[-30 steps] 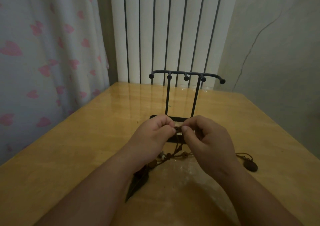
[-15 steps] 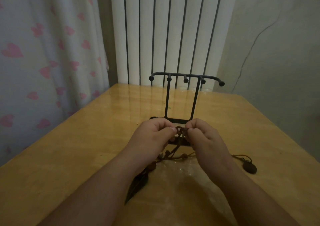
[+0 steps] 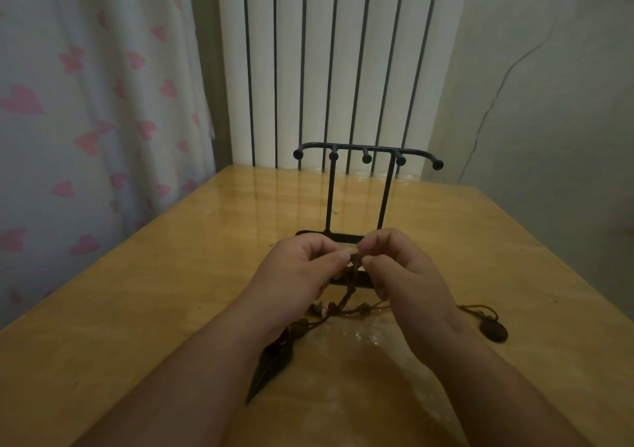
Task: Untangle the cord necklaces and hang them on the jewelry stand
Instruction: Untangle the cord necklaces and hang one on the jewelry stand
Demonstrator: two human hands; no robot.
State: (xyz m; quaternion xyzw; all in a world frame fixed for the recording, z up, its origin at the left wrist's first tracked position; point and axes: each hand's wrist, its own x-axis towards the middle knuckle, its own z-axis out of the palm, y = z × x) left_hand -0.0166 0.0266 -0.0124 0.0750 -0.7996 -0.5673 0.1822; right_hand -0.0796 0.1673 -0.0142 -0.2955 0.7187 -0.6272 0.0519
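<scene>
Cord necklaces not separated yet. The bundle sits just in front of the jewelry stand base, between the stand and the person. Left hand and right hand are both curled, each pinching the cords between thumb and forefinger. The tips nearly meet at a knot right in front of the base plate.

From the pinch a strand drops to the table and passes a run of beads. It ends at a dark leaf-shaped pendant, further from the stand and partly under the left forearm. A second cord trails to a round pendant, in front of the stand and off to its right, flat on the table.

Delta over the last second is minimal. Hands have held the same spot in front of the base, and only the fingertips have reworked their grip. Half a second ago a small loop showed between the tips; now it's bunched up and mostly covered. Beads and both pendants are where they were. Stand hasn't shifted, and all five hook knobs are bare.

My read:
- Still picking at the knot, not pulling it apart.
- No strand looks freed. The knot is too small and dim to tell if it's looser.
- Hanging not started.
- Task is early, and the untangle is the blocker.
</scene>
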